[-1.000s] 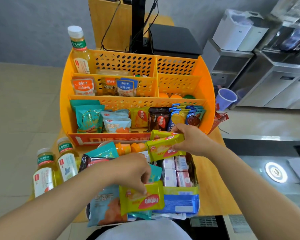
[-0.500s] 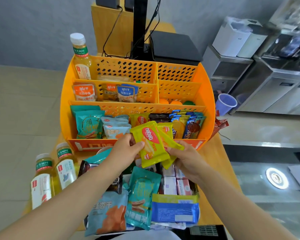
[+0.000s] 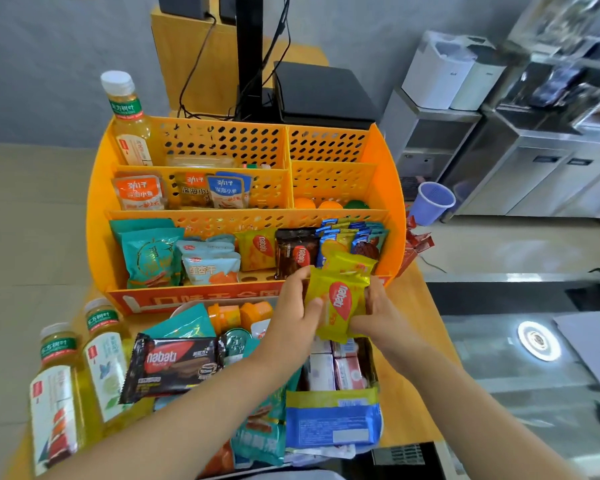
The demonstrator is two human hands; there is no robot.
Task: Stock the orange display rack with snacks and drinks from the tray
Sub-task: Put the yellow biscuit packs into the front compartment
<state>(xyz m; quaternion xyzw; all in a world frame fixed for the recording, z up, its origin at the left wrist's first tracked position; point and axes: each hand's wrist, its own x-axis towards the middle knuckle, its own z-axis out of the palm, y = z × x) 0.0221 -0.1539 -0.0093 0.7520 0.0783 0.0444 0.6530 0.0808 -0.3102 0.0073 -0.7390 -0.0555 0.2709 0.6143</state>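
Observation:
The orange display rack [image 3: 388, 216] stands on the wooden table, its front row holding teal, white, yellow, brown and blue snack packs. In front of the rack's lower right, both my hands hold a small stack of yellow wafer packs [image 3: 340, 299]. My left hand [image 3: 295, 306] grips the stack's left edge and my right hand [image 3: 378, 317] grips its right and lower edge. Below them the tray [image 3: 184, 308] is piled with snacks, among them a brown wafer pack [image 3: 174, 365] and a blue pack [image 3: 333, 424]. One tea bottle [image 3: 129, 119] stands in the rack's back left compartment.
Two tea bottles [image 3: 80, 368] stand left of the tray on the table. A purple cup [image 3: 430, 202] sits right of the rack. A black monitor pole [image 3: 248, 57], a black box and cables stand behind it. Steel counters fill the right side.
My left hand brought one yellow wafer pack up from the tray and joined it to the packs in my right hand. The stack now sits further right, held by both hands.

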